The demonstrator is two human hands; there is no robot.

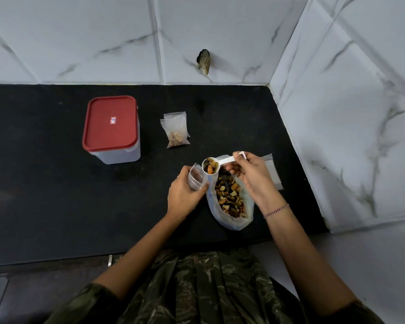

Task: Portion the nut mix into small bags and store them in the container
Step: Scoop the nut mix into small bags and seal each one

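My left hand point(185, 194) grips a small clear bag point(197, 177), its mouth held open and facing up-right. My right hand point(250, 175) pinches the handle of a white scoop point(211, 165) full of nut mix, tilted at the bag's mouth. Below the scoop a large open plastic bag of nut mix point(230, 199) lies on the black counter point(56, 183). Two small bags point(175, 129) lie stacked in the middle; the top one holds some nut mix. A clear container with a red lid point(111, 127), closed, stands at the left.
Several empty small bags point(272, 169) lie under and beyond my right hand. Marble-tiled walls border the counter at the back and on the right. A chipped hole point(204, 61) marks the back wall. The counter's front edge runs along my body.
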